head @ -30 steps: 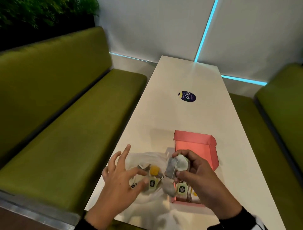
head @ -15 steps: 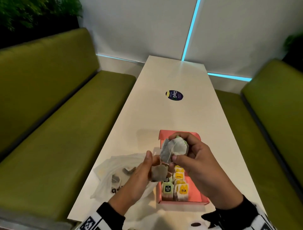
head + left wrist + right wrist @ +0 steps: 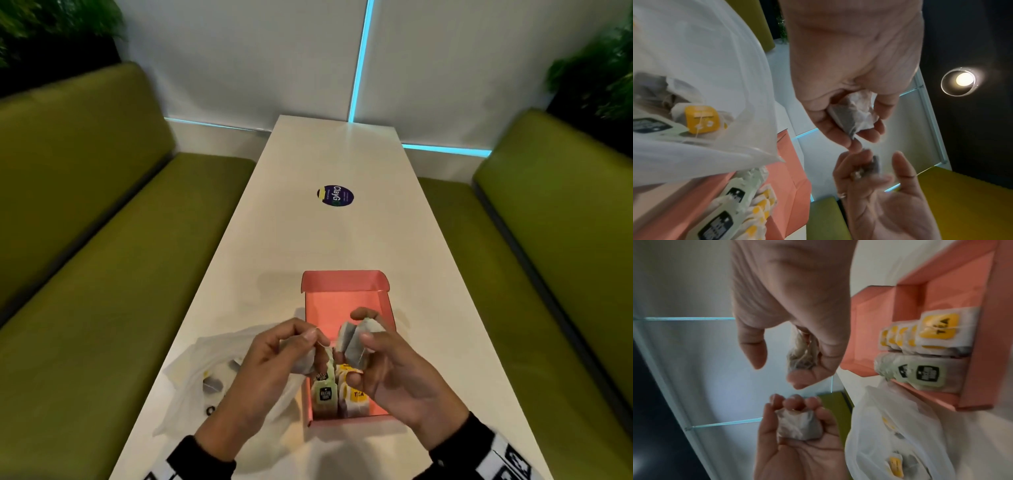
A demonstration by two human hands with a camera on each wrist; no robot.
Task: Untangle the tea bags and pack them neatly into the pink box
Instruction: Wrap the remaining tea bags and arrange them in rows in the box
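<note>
The pink box (image 3: 346, 301) lies open on the white table, lid flap at its far end. Two rows of tea bags stand in its near half: green-tagged ones (image 3: 323, 397) on the left, yellow-tagged ones (image 3: 356, 395) on the right. Both hands hover just above the box. My left hand (image 3: 315, 346) pinches a grey tea bag (image 3: 305, 363), also seen in its palm (image 3: 855, 113). My right hand (image 3: 361, 327) grips a crumpled bundle of tea bags (image 3: 356, 342) with a thin string across it. Whether strings link the two is unclear.
A clear plastic bag (image 3: 219, 373) with a few more tea bags lies left of the box, near the table's left edge. A round dark sticker (image 3: 335, 196) sits mid-table. Green benches (image 3: 102, 274) flank the table on both sides.
My left hand left the plastic bag, took hold of a tea bag and came over the box beside the right hand. The right hand kept its bundle.
</note>
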